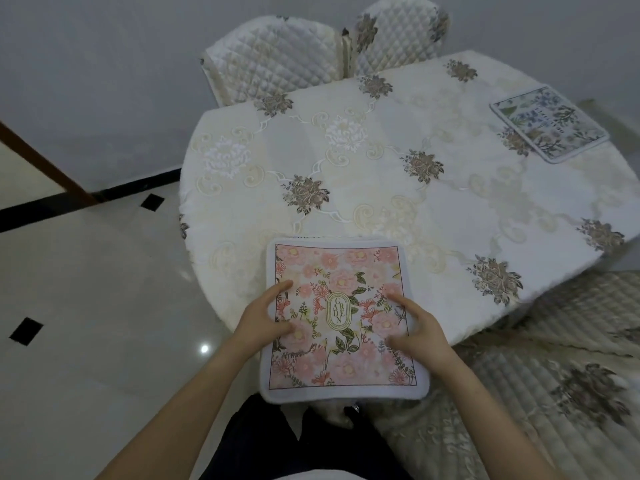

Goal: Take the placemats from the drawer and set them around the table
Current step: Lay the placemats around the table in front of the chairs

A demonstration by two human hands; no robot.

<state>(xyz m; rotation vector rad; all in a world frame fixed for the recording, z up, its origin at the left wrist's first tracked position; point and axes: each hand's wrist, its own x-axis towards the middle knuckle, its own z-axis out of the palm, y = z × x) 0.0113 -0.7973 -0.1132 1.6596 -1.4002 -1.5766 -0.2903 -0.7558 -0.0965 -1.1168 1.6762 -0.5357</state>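
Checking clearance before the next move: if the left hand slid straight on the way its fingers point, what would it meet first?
The left hand points right across the pink floral placemat; it would likely meet the right hand first, though depth is unclear.

Technician A: Which markings are legible?

Technician B: One. The pink floral placemat carries an oval emblem at its centre. Inside the oval, the letters G, A, R, D, E, N run downward in a staggered column, reading "GARDEN".

Technician A: Any other print?

Technician B: A line of dark characters shows just above the far edge of that placemat, on a layer beneath it. It is mostly covered and cannot be read. The blue floral placemat at the far side of the table shows pattern only; any lettering there is too small to tell.
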